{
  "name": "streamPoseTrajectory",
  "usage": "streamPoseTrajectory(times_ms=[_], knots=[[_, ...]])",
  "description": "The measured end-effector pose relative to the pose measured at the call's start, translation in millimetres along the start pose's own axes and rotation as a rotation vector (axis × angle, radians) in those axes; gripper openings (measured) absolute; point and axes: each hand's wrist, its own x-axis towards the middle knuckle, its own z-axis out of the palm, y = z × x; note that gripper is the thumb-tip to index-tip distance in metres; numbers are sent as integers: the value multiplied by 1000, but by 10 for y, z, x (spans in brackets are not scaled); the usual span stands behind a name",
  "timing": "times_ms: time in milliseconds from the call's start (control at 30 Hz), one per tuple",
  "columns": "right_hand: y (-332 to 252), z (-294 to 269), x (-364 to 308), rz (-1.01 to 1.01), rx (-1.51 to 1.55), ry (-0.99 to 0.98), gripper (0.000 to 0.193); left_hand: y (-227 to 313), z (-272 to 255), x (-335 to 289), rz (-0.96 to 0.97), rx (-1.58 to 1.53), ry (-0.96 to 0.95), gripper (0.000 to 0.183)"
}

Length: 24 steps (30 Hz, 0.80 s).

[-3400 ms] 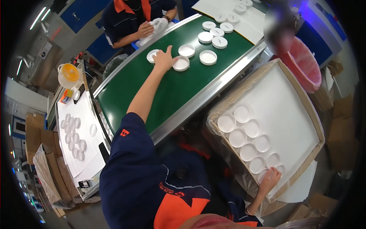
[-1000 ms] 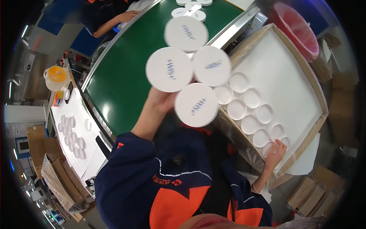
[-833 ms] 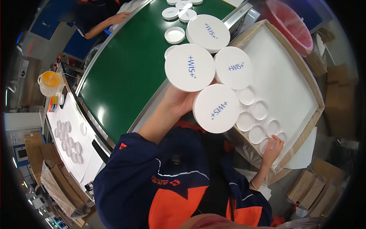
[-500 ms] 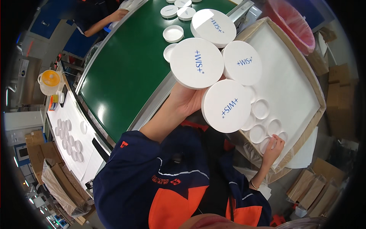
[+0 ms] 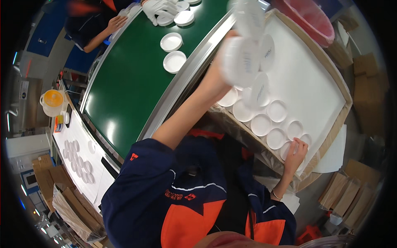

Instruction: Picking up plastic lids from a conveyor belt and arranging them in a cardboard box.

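Observation:
My left hand [image 5: 221, 72] is closed on several round white lids with blue print. One held lid [image 5: 239, 62] is smeared by motion. The cluster is tilted above the near-left part of a lined carton [image 5: 318, 78], and its lids hide most of my left fingers. Along the carton's near side, white round lids lie with their hollow faces up, among them one lid [image 5: 261, 125] in the row. At the row's right end my right hand [image 5: 296, 152] has its fingers bent together at the rim of a lid [image 5: 286, 150].
A green conveyor belt [image 5: 124, 78] with a metal rail runs to my left, carrying several lids. A co-worker's white-gloved hand [image 5: 160, 9] reaches over its far end; another person's bare hand [image 5: 117, 22] is beyond. A pink-lined bin [image 5: 308, 20] stands behind the carton. More lids lie on a white table [image 5: 93, 182].
My left hand has moved right, off the belt's edge to above the carton, tipping the lids. The gloved hand has come in at the belt's far end. My right hand has barely moved.

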Motion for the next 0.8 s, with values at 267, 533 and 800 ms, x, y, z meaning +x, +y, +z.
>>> streamPoseTrajectory(times_ms=[267, 533, 800], knots=[[-37, -8, -1, -32, 46, 30, 19, -1342, -290, 1067, 275, 1606, -428, 39], [-49, -41, 21, 1, -20, 49, 16, -1379, -357, 776, 138, 1716, -477, 50], [3, -10, 31, -34, -111, 151, 17, -1339, -423, 822, 79, 1614, -607, 57]])
